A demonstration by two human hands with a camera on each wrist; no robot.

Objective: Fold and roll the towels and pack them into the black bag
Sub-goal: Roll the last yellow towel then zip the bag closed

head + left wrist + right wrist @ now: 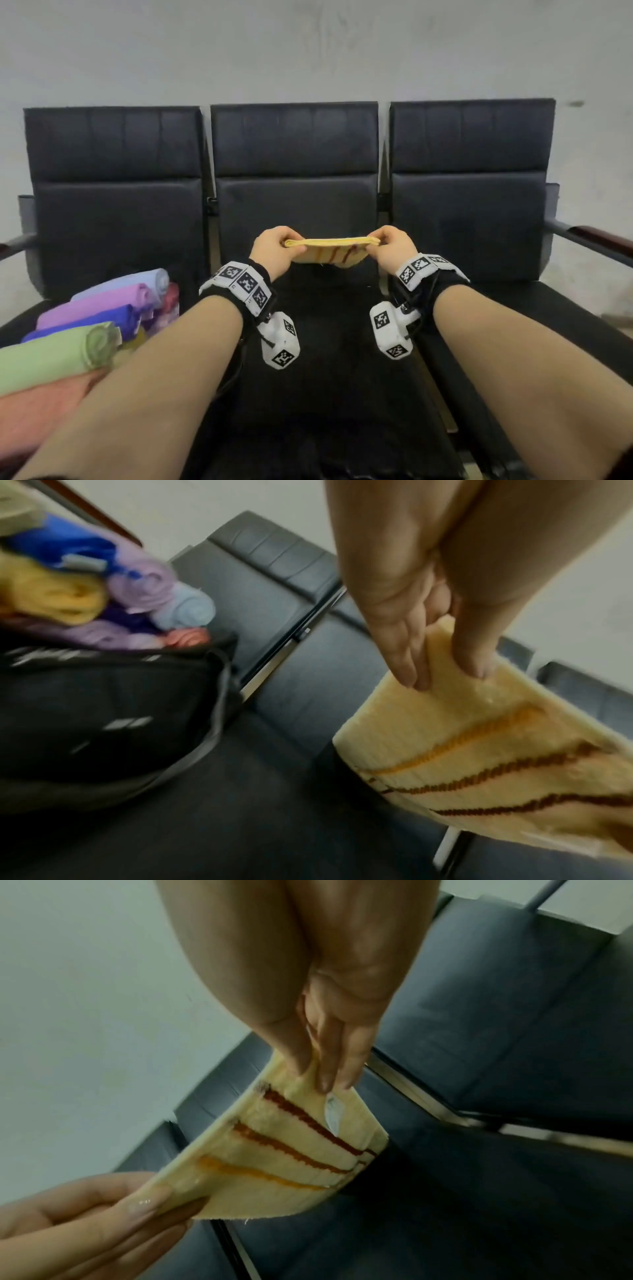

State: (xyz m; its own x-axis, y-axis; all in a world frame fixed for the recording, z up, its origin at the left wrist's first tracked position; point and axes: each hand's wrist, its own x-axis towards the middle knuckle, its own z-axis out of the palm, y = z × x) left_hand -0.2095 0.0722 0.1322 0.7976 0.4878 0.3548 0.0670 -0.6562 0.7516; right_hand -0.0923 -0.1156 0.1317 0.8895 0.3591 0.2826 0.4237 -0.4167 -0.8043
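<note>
A folded yellow towel (329, 251) with brown and orange stripes hangs in the air over the middle seat, stretched between both hands. My left hand (275, 248) pinches its left end between thumb and fingers (411, 669). At the other end my right hand (388, 246) pinches the corner, near a small white label (331, 1114). The towel (274, 1167) sags a little below the grip line. The black bag (103, 718) sits on the left seat, stuffed with rolled towels (85, 325) in green, pink, purple, blue and light blue.
A row of black padded chairs (294, 164) stands against a pale wall, with metal armrests (589, 240) at the ends. The right seat (548, 308) and the middle seat (325, 359) lie below my forearms.
</note>
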